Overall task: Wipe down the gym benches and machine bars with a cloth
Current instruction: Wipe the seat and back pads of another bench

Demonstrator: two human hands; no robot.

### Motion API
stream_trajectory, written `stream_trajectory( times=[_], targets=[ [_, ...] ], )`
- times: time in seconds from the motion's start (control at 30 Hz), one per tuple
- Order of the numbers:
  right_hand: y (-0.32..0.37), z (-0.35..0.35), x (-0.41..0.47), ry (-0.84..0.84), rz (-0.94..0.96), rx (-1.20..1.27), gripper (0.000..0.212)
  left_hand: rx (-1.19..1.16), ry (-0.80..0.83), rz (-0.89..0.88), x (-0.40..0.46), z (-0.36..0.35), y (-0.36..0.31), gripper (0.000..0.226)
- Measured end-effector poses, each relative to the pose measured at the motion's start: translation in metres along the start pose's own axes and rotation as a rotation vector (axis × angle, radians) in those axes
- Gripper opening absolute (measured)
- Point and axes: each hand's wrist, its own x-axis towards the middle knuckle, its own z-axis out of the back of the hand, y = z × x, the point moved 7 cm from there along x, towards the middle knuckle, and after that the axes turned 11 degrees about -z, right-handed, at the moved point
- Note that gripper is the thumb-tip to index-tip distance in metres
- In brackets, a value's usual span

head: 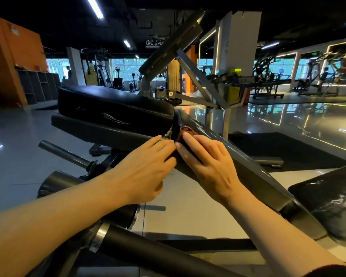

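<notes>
Peeking out from under the right hand (207,164), a small brown cloth (185,131) lies bunched on the sloping grey machine bar (254,174), right where that bar meets the near end of the black padded bench (112,104). The right hand's fingers lie straight and flat over the cloth, pressing it against the bar; only a folded edge of the cloth shows beyond the fingertips. The left hand (142,168) sits just beside it, touching the same junction, fingers extended toward the frayed, torn corner of the bench pad; its grip looks open and flat, though whether its fingertips also catch a bit of cloth cannot be told, as that spot is dark.

Below the bench pad runs a flat grey frame plate (92,129). Near and left, a bare steel peg (64,153) juts out, and a thick black roller (148,250) crosses the near foreground. At the right edge lies another black pad (332,198) with scuffed white marks. Farther off, an angled grey upright (180,41) rises above a glossy floor (288,120) reflecting strip lights.
</notes>
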Motion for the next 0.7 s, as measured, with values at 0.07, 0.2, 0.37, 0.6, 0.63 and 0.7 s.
stream_trajectory(
  times=[0.07,0.2,0.37,0.6,0.63,0.7],
  targets=[
    [-0.004,-0.007,-0.001,0.042,-0.032,0.022,0.048,-0.003,0.012,0.004,0.001,0.001,0.0,0.056],
    [-0.015,-0.009,-0.036,0.13,-0.009,-0.009,0.045,0.012,-0.008,-0.035,0.004,0.002,-0.005,0.067],
    [-0.035,0.011,-0.08,0.063,-0.184,-0.004,0.047,0.057,0.014,-0.097,0.005,-0.002,-0.011,0.074],
    [-0.012,-0.004,-0.032,0.088,-0.134,0.07,0.05,0.104,0.166,-0.126,0.003,-0.013,-0.014,0.093],
    [-0.013,-0.01,-0.036,0.144,-0.119,0.047,0.057,0.114,0.179,-0.135,0.003,-0.014,-0.014,0.094],
    [-0.02,-0.01,-0.056,0.176,-0.121,0.021,0.052,0.141,0.167,-0.16,0.003,-0.015,-0.013,0.094]
  ],
)
